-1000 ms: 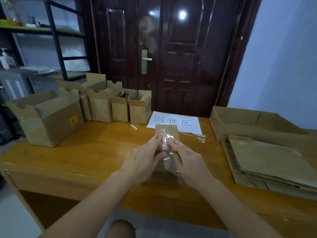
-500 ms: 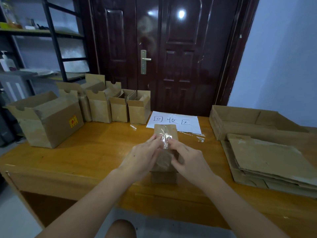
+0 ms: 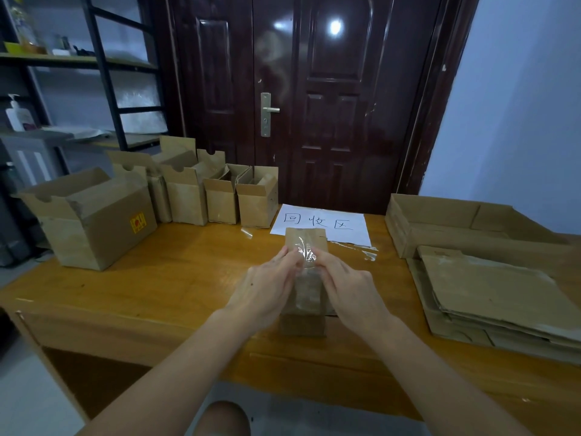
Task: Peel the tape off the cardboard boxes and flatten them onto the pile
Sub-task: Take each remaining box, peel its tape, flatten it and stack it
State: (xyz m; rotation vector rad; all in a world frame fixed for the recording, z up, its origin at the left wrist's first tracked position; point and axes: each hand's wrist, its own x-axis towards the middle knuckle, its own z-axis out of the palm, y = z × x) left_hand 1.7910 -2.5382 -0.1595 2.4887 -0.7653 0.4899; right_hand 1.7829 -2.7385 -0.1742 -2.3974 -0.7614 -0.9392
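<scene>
Head view: wooden table [image 3: 157, 284] in front of a dark door [image 3: 314, 105].
Around: open cardboard boxes [image 3: 195, 196] along the table's far left; a white paper sign [image 3: 320, 223] behind the hands; a pile [image 3: 490, 297] of flattened cardboard at right.
Change: hands and box sit almost as half a second ago; crumpled tape bunched slightly higher.
Small box [image 3: 303, 322]: upright at the table's middle, between both hands.
Left hand [image 3: 267, 291]: fingers curled, pinching the clear tape [image 3: 306, 250].
Right hand [image 3: 349, 291]: likewise pinching the tape above the box.
</scene>
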